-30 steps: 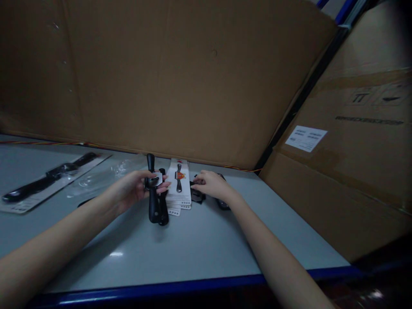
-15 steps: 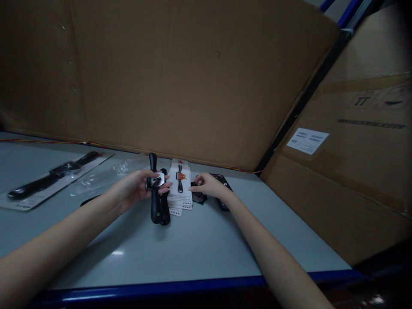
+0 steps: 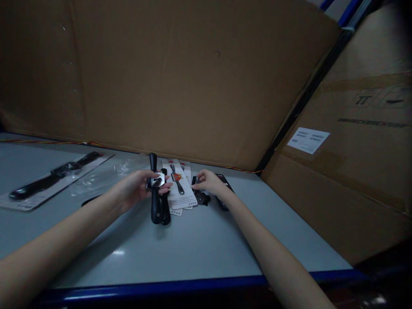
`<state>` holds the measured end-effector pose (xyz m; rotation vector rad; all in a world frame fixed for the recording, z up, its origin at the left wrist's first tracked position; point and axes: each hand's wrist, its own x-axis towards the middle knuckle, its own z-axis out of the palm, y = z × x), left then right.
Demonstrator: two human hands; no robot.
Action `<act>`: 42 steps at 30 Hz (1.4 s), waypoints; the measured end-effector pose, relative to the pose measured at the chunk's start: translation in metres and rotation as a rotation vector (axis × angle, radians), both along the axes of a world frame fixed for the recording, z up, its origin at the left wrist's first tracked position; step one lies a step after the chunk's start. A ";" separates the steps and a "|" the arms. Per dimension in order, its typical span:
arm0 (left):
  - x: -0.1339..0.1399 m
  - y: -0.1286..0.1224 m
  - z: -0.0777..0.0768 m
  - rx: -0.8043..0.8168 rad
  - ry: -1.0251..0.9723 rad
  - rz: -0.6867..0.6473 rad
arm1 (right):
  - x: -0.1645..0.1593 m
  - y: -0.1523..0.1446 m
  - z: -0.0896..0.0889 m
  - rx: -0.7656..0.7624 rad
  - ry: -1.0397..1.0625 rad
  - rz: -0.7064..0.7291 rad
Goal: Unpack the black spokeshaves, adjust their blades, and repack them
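My left hand (image 3: 143, 186) is closed around a black spokeshave (image 3: 156, 206) with a shiny metal plate at its middle, held upright above the table. A second black spokeshave (image 3: 165, 210) lies just behind it, partly hidden. Beside them is a small stack of white printed cards (image 3: 183, 199), the top one tilted and showing a picture of the tool. My right hand (image 3: 207, 182) pinches a small black piece (image 3: 194, 180) at the cards' right edge. More dark pieces (image 3: 202, 198) lie under that hand; their kind is unclear.
A phone (image 3: 223, 204) lies behind my right wrist. To the left are a packaged spokeshave on a card (image 3: 53, 180) and clear plastic packaging (image 3: 93, 182). Cardboard (image 3: 177, 86) walls the table's back, and a large carton (image 3: 347, 171) stands on the right.
The top card has turned and slid left, its lower end swinging right. My right hand has lifted a small black piece among the dark parts. My left hand stays put.
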<state>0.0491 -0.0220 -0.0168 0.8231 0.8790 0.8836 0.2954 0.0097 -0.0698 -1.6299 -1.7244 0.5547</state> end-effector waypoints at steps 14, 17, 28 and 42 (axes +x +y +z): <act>0.011 -0.017 0.005 -0.036 -0.075 -0.183 | -0.061 -0.060 0.057 -0.020 0.547 0.267; 0.014 -0.020 0.003 -0.027 -0.053 -0.180 | -0.076 -0.065 0.051 -0.098 0.588 0.272; 0.020 -0.026 0.001 -0.048 -0.019 -0.198 | -0.081 -0.062 0.033 0.039 0.365 0.314; 0.019 -0.023 -0.003 0.001 -0.047 -0.138 | -0.058 -0.054 0.038 0.107 0.158 0.323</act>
